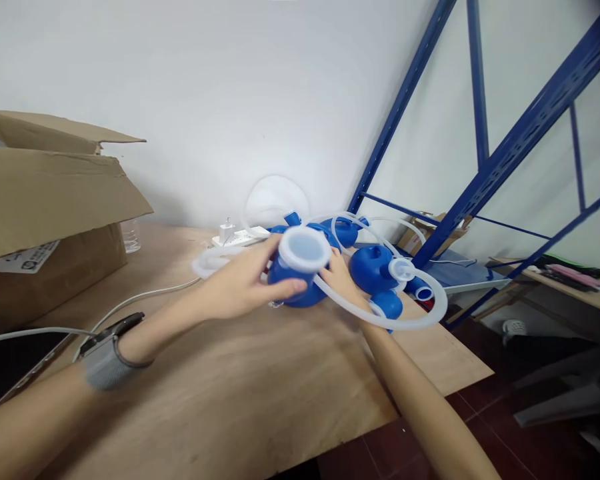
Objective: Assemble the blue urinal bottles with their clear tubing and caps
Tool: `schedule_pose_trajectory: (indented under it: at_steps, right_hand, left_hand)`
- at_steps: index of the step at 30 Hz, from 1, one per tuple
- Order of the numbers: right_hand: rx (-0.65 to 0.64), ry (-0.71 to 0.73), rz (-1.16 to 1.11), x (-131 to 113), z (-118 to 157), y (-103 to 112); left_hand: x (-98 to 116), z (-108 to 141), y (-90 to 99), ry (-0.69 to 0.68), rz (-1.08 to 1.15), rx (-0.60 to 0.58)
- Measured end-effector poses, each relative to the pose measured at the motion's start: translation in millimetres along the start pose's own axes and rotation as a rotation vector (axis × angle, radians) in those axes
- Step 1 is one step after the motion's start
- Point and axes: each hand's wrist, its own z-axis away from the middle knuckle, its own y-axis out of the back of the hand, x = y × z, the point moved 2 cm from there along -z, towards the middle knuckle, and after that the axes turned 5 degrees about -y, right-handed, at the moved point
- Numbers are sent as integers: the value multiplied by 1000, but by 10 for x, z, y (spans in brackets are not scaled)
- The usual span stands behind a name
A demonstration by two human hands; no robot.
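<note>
near side first: bare table (230, 400) runs up from the front edge, and both forearms come in over it. here's the left hand (240, 280), fingers clamped on the blue bottle (304, 297), thumb across the near side of the neck, the others round its left. the bottle sits just to the right of that palm, and the pale cap (305, 248) is up top, tipped towards us. so the long axis runs from the cap down and away, foreshortened; its exact slant i can't tell. over on the other flank, the right hand (341, 279) has fingers against the bottle's right side, partly behind the clear hose (410, 325); can't tell whether they're closed on it. left is nearer the cap, right nearer the body. further back, right of that hand, another blue bottle (367, 268), then the power strip (245, 238) near the wall-side edge.
</note>
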Motion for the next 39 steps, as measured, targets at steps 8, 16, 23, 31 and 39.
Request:
schedule_pose_trajectory:
  at_steps: [8, 16, 23, 31, 39]
  right_hand:
    - [6, -25, 168, -377, 77, -109]
    - [-158, 49, -193, -446, 164, -160]
    - [31, -296, -647, -295, 84, -271]
    - [35, -289, -796, -325, 89, -397]
    - [-371, -48, -520, -502, 174, -158]
  left_hand:
    - [-289, -34, 245, 378, 334, 411]
    - [-300, -32, 353, 415, 354, 466]
    - [-180, -71, 346, 427, 111, 447]
    - [-89, -502, -59, 389, -396, 202]
    - [-471, -758, 28, 722, -169, 60]
